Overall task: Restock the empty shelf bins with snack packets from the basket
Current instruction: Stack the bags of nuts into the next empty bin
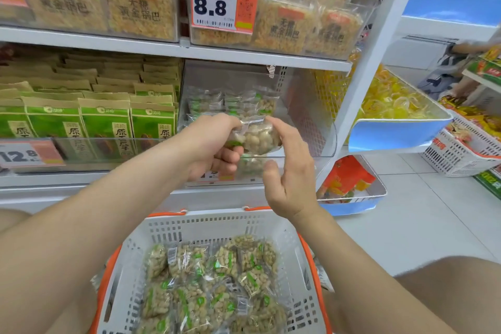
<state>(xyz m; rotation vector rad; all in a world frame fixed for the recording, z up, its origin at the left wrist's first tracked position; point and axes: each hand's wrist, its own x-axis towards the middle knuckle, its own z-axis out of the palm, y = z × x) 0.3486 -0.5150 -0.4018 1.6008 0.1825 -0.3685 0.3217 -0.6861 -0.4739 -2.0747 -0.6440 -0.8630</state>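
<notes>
The left hand (214, 144) clutches a packet (257, 138); the right hand (290, 171) is loose, one finger touching it. Let go early, the slippery packet could miss the bin (311, 156) just ahead and fall.

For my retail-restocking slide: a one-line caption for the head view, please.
Left hand grips snack packets at a clear shelf bin, right hand touching them, above a white basket holding more.

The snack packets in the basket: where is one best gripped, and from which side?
Probably from above: the basket walls close off the sides. Pinch a top packet across its long edges; the packets lie flat and overlapping, so only edges are free.
</notes>
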